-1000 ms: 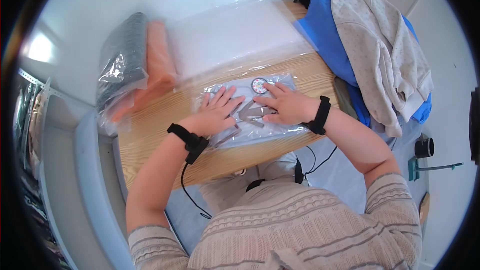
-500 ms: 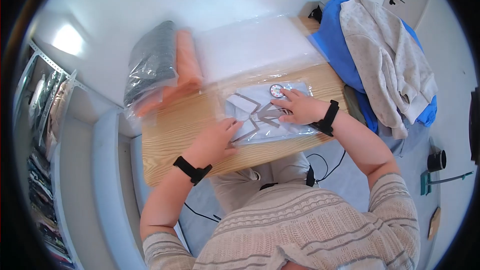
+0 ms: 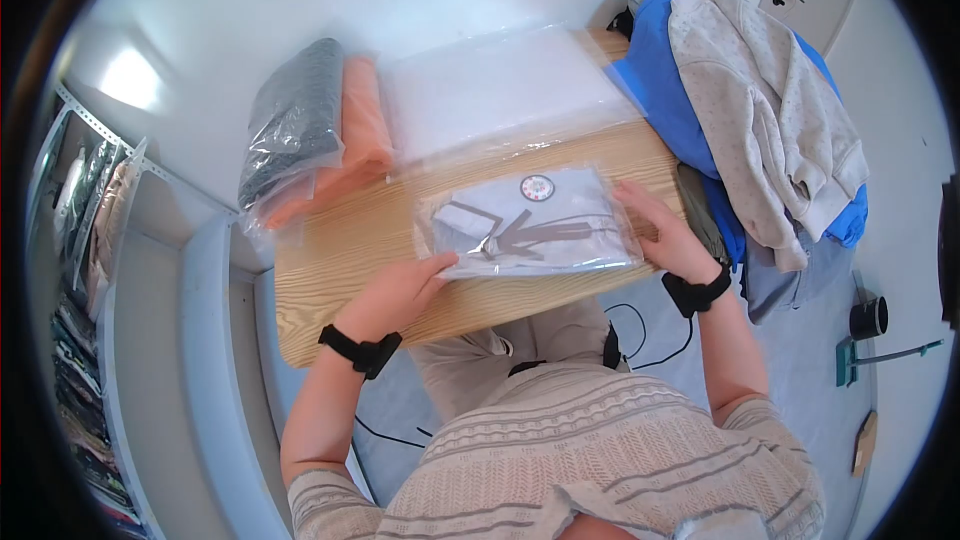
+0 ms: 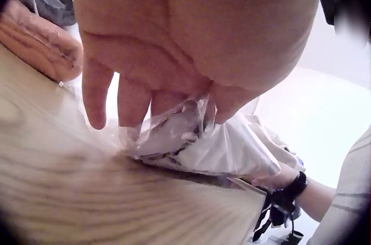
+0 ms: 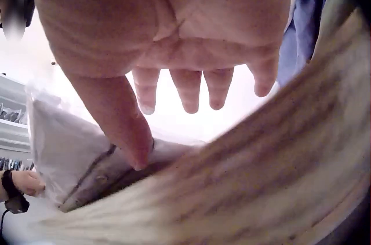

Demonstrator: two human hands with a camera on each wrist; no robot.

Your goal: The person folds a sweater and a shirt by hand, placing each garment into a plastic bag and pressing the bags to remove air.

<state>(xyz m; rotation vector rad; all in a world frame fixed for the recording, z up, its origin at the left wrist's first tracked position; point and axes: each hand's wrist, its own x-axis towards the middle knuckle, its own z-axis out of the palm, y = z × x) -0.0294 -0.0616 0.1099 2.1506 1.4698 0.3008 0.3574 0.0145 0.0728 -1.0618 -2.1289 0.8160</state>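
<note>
A folded pale shirt [image 3: 575, 205] with grey trim and a round patterned patch [image 3: 537, 188] lies in a clear plastic bag [image 3: 425, 210] near the front of the table. The left hand [image 3: 390, 292] pinches the bag's near left corner. From the left wrist view, the bagged end [image 4: 174, 135] rises off the wood between thumb and fingers. At the other end, the right hand [image 3: 668, 232] is beside the bag's right edge, its fingers extended. In the right wrist view its thumb [image 5: 124, 126] overlaps the bagged shirt [image 5: 75, 146].
Behind lies a stack of clear bags [image 3: 500, 90] on the wooden table [image 3: 330, 290]. Bagged dark grey [image 3: 295, 105] and orange [image 3: 365, 115] garments stand at the back left. A speckled sweatshirt [image 3: 750, 90] and blue clothing [image 3: 655, 60] hang over the right side. Shelves [image 3: 150, 270] flank the left.
Both hands have come off the top of the bagged shirt. The left now pinches its near left corner; the right has moved out to its right edge, uncovering the round patch.
</note>
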